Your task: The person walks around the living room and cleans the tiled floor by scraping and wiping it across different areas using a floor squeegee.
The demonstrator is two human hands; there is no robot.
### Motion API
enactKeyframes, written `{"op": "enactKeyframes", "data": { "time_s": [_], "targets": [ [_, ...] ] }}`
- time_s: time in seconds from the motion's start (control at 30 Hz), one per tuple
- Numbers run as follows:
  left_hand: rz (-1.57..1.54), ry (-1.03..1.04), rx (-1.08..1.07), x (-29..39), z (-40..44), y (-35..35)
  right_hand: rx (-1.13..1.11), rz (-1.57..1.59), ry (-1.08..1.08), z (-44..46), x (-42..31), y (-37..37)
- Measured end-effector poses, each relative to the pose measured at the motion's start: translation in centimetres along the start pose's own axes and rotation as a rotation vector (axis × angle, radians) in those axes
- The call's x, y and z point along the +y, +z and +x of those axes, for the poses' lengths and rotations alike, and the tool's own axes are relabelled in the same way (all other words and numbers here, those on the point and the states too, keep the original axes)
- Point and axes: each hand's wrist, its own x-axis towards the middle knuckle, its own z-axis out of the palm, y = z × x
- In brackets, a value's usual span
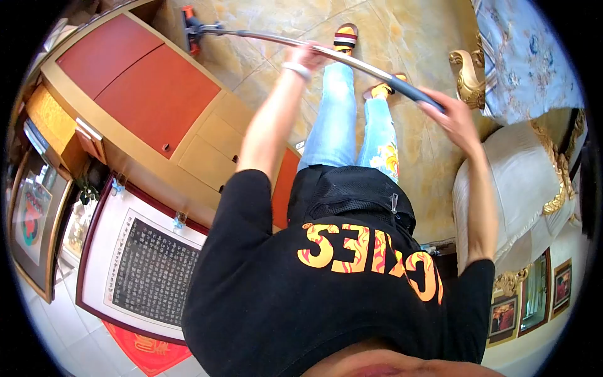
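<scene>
A long mop with a silver pole (358, 63) slants across the view. Its dark, orange-edged head (192, 31) is on the tiled floor at the upper left, beside the cabinet. My left hand (308, 58), with a pale band at the wrist, is closed around the middle part of the pole. At the other end, my right hand (453, 118) is wrapped round the dark grip (414, 92), slightly blurred. Below the pole are my two feet in striped slippers (345, 38) and my jeans.
A tan cabinet with red-orange panels (157, 100) stands along the left. Framed calligraphy (157, 270) is at the lower left. On the right are a pale armchair (515, 182) with gold carving and blue patterned fabric (534, 56). Yellowish marble tiles (264, 22) cover the floor.
</scene>
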Motion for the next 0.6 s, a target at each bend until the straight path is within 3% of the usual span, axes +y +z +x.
{"op": "enactKeyframes", "data": {
  "time_s": [0.03,0.07,0.13,0.2,0.27,0.3,0.4,0.43,0.5,0.53,0.57,0.6],
  "targets": [
    [0.068,-0.028,-0.122,-1.9,-0.6,2.7,0.013,-0.012,0.132,-2.1,1.5,-2.4],
    [0.099,-0.048,-0.109,-3.2,-2.6,6.4,0.084,-0.002,0.226,-4.3,0.6,-5.0],
    [-0.128,-0.029,-0.394,-10.9,1.2,11.6,0.272,-0.006,0.369,-9.2,3.5,-9.9],
    [-0.434,-0.274,-0.198,-12.2,-3.3,18.7,0.435,-0.093,0.542,-13.1,5.2,-14.3],
    [-0.480,-0.311,-0.171,-14.0,-4.5,21.9,0.582,-0.012,0.528,-15.7,6.6,-16.4],
    [-0.307,-0.290,-0.141,-10.9,-7.4,22.0,0.573,-0.002,0.530,-14.9,6.1,-16.2],
    [-0.375,-0.274,-0.134,-8.8,-4.4,19.2,0.541,0.029,0.481,-11.7,4.6,-14.6],
    [-0.152,-0.192,-0.160,-6.7,-3.5,17.3,0.528,0.035,0.432,-9.4,4.5,-13.8],
    [-0.386,-0.082,-0.053,-4.2,1.3,12.8,0.489,0.046,0.288,-3.1,2.6,-10.8],
    [-0.306,0.041,0.026,0.3,-0.7,11.3,0.427,0.009,0.193,0.5,1.0,-9.3],
    [-0.257,0.084,-0.019,3.1,0.6,8.2,0.374,0.109,0.229,3.9,-2.1,-7.4],
    [-0.318,0.167,0.074,6.1,0.9,6.1,0.339,0.011,0.095,7.7,-0.8,-5.8]
  ]
}}
